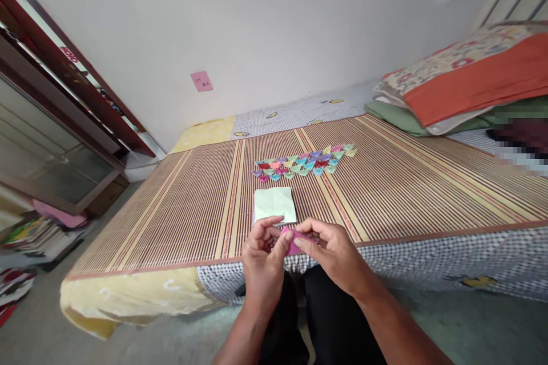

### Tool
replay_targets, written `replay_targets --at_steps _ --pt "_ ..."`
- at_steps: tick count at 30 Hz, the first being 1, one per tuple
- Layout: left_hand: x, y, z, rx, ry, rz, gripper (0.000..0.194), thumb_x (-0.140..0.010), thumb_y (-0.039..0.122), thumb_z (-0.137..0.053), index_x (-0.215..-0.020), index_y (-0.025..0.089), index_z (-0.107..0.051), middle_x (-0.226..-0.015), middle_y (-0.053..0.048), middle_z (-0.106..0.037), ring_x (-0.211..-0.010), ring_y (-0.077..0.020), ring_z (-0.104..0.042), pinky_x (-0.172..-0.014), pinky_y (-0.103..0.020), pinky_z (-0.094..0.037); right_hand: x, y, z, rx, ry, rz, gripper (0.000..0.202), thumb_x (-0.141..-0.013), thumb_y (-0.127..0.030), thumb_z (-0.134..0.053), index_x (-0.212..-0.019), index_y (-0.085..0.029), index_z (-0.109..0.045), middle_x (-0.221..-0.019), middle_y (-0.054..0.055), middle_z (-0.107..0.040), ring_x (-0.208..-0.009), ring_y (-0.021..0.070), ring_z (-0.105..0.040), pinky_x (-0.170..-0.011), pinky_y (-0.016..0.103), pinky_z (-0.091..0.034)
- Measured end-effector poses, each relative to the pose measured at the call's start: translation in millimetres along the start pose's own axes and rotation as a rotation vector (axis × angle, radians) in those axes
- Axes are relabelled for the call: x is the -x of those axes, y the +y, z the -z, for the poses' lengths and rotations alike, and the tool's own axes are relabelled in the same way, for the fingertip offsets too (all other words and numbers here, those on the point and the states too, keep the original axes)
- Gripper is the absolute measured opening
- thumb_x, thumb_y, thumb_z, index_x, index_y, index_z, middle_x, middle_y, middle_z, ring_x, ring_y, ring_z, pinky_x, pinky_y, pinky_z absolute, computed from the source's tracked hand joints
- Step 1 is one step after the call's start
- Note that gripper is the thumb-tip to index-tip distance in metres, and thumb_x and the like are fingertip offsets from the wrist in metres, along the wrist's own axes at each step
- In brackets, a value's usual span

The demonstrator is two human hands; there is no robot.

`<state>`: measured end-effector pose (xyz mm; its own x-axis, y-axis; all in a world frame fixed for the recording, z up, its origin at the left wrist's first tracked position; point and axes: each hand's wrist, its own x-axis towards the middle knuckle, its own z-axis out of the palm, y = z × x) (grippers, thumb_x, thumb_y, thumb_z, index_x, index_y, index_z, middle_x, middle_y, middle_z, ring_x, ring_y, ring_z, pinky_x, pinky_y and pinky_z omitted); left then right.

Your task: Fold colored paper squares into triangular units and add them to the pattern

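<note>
Between my two hands is a small folded piece of pink paper (pixel 294 246), held over the near edge of the bed. My left hand (pixel 265 248) pinches its left side between thumb and fingers. On the other side, my right hand (pixel 327 248) grips it with the thumb on top; those fingertips are partly hidden behind the paper. Just beyond my left hand lies a stack of square paper sheets (pixel 274 203), pale green on top. Farther back, several small folded paper pieces (pixel 303 163) in many colours are set out in rows.
A striped bamboo mat (pixel 171 217) covers the bed, with a checked sheet (pixel 428 256) hanging over its front edge. Folded bedding (pixel 471 80) is piled at the right. A pink note (pixel 201 81) is on the wall. A glass-fronted cabinet (pixel 55 142) stands at the left.
</note>
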<state>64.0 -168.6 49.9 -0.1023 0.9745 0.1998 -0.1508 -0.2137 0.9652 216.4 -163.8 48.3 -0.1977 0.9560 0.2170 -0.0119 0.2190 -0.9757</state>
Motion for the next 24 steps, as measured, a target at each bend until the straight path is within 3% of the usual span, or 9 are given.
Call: replay_targets --at_steps 7,12,18,24 --pt "0.3 1.0 1.9 -0.077 -0.009 0.0 0.027 -0.085 0.035 -0.082 -0.106 0.019 -0.071 -0.068 0.002 -0.069 -0.063 -0.0137 -0.065 -0.062 -0.023 -0.051 0.5 1.8 -7.6 -0.003 0.091 0.01 0.02 -0.093 -0.035 -0.067 -0.082 -0.018 -0.069 -0.074 0.001 -0.065 -0.07 0.0164 -0.061 -0.063 0.026 -0.049" --pt "-3.4 2.6 3.6 0.028 -0.094 0.169 0.022 -0.083 0.036 -0.083 -0.088 0.016 -0.075 -0.076 -0.004 -0.073 -0.069 -0.0143 -0.065 -0.066 -0.024 -0.052 1.1 3.4 -5.7 0.008 0.126 -0.005 0.021 -0.092 -0.036 -0.066 -0.08 -0.018 -0.067 -0.071 0.0 -0.063 -0.066 0.0163 -0.059 -0.06 0.026 -0.049" --pt "-4.1 3.9 3.2 0.015 -0.066 0.149 0.024 -0.082 0.038 -0.084 -0.077 0.016 -0.076 -0.071 -0.002 -0.071 -0.065 -0.0129 -0.061 -0.063 -0.023 -0.048 0.5 1.8 -7.6 0.104 0.131 0.046 0.021 -0.094 -0.033 -0.064 -0.077 -0.019 -0.066 -0.068 0.0 -0.064 -0.065 0.0169 -0.06 -0.059 0.027 -0.048" --pt "-7.3 4.0 5.4 0.07 -0.044 0.175 0.026 -0.079 0.038 -0.085 -0.072 0.015 -0.075 -0.067 -0.002 -0.07 -0.061 -0.0122 -0.058 -0.062 -0.023 -0.047 1.5 2.7 -13.3 0.261 0.252 0.225 0.004 -0.095 -0.025 -0.064 -0.097 -0.022 -0.067 -0.086 0.003 -0.071 -0.08 0.0205 -0.068 -0.072 0.031 -0.054"
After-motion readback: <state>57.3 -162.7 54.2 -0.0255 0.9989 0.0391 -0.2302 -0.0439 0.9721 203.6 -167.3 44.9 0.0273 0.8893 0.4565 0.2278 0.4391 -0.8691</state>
